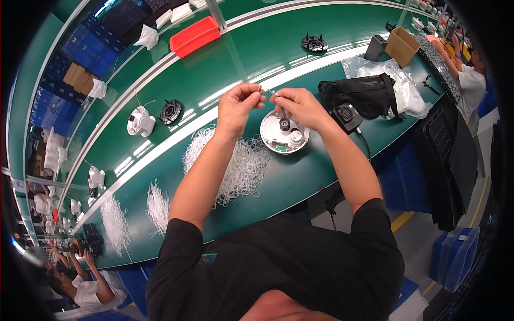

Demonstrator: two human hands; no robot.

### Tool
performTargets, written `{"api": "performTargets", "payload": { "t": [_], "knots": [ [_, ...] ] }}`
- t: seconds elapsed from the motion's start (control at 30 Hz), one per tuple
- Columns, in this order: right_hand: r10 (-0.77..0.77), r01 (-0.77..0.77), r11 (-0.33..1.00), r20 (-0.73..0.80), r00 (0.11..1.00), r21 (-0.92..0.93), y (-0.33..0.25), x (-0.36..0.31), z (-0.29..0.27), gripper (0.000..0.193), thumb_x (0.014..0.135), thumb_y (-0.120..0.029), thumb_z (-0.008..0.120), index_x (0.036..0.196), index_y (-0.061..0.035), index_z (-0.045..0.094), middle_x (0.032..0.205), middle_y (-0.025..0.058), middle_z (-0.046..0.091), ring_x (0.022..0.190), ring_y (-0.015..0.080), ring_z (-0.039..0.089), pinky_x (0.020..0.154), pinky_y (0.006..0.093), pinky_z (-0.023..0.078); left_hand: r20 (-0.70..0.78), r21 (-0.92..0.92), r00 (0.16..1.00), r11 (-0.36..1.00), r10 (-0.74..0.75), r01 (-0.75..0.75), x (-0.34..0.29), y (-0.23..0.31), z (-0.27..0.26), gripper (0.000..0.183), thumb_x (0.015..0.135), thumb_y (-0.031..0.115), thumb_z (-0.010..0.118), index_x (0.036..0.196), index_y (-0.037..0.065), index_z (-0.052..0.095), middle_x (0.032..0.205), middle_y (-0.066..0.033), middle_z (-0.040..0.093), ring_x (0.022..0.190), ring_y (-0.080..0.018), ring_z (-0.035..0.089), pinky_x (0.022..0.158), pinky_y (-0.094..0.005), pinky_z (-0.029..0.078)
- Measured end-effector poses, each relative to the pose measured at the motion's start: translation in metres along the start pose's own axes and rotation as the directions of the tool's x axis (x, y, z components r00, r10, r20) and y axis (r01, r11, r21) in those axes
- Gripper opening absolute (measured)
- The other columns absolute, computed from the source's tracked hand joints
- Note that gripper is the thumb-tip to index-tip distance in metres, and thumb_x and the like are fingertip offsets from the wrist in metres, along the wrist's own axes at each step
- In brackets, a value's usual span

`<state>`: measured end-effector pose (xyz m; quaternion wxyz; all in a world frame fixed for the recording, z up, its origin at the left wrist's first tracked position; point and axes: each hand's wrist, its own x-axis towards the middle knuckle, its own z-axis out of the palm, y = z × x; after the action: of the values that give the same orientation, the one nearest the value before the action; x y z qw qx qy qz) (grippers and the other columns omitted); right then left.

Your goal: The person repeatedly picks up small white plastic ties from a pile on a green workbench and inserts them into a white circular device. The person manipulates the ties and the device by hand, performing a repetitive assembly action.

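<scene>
Both my hands are raised close together above the green bench. My left hand (pixel 241 104) is closed in a pinch at the fingertips, and what it holds is too small to make out. My right hand (pixel 300 104) pinches a thin pale cable end (pixel 273 92) that points toward the left fingertips. Just below the right hand lies a round white housing (pixel 266 132), open side up. Inside it sit a dark round part (pixel 285 124) and a white round part (pixel 295 138). A heap of thin white loops (pixel 241 171) spreads beside and partly behind my left forearm.
Two black round bases (pixel 171 112) (pixel 314 44), a white device (pixel 140 122) and a red tray (pixel 195 36) stand across the bench. On the right are a black mesh bag (pixel 358 93), a black box-shaped device (pixel 347 116) and plastic bags (pixel 412 101). Other people work at both ends.
</scene>
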<state>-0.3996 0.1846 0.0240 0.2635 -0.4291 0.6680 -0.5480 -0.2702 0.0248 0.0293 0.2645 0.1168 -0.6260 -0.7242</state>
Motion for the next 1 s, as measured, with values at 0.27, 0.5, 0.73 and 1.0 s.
{"api": "performTargets", "payload": {
  "t": [0.27, 0.5, 0.73, 1.0],
  "knots": [
    [-0.019, 0.015, 0.987, -0.020, 1.000, -0.161, -0.013, -0.004, 0.000, 0.023, 0.095, -0.019, 0.059, 0.102, 0.0004, 0.070, 0.076, 0.0072, 0.069, 0.068, 0.0139, 0.063, 0.063, 0.0307, 0.049, 0.045, -0.049, 0.999, 0.998, -0.029, 0.031, -0.002, -0.002, 0.007, 0.024, 0.090, 0.002, 0.070, 0.113, -0.004, 0.063, 0.098, -0.0127, 0.071, 0.083, -0.0177, 0.069, 0.072, -0.0284, 0.057],
    [-0.019, 0.021, 0.989, 0.011, 1.000, -0.149, -0.005, -0.003, -0.001, 0.022, 0.094, -0.014, 0.062, 0.106, 0.0017, 0.071, 0.082, 0.0073, 0.072, 0.076, 0.0099, 0.065, 0.070, 0.0270, 0.052, 0.128, 0.215, 0.984, 0.972, -0.120, 0.091, -0.002, -0.003, 0.005, 0.019, 0.089, 0.005, 0.073, 0.107, 0.000, 0.069, 0.091, -0.0049, 0.072, 0.078, -0.0094, 0.064, 0.066, -0.0240, 0.050],
    [-0.067, 0.058, 0.979, -0.040, 0.997, -0.196, -0.006, -0.006, -0.002, 0.023, 0.092, -0.016, 0.064, 0.104, 0.0011, 0.073, 0.081, 0.0119, 0.073, 0.071, 0.0152, 0.068, 0.066, 0.0310, 0.053, 0.119, 0.186, 0.981, 0.974, -0.152, 0.128, -0.007, -0.001, 0.010, 0.021, 0.086, 0.002, 0.074, 0.106, -0.001, 0.068, 0.089, -0.0055, 0.072, 0.075, -0.0085, 0.064, 0.064, -0.0225, 0.050],
    [-0.069, 0.068, 0.991, 0.003, 0.998, 0.113, 0.000, -0.008, -0.001, 0.029, 0.092, -0.018, 0.067, 0.111, 0.0047, 0.068, 0.081, 0.0036, 0.068, 0.073, 0.0097, 0.062, 0.066, 0.0267, 0.050, 0.071, 0.387, 0.991, 0.919, -0.116, 0.080, -0.009, -0.004, 0.013, 0.012, 0.086, 0.009, 0.077, 0.090, -0.001, 0.072, 0.078, -0.0024, 0.070, 0.066, -0.0065, 0.058, 0.058, -0.0223, 0.047]
  ]
}}
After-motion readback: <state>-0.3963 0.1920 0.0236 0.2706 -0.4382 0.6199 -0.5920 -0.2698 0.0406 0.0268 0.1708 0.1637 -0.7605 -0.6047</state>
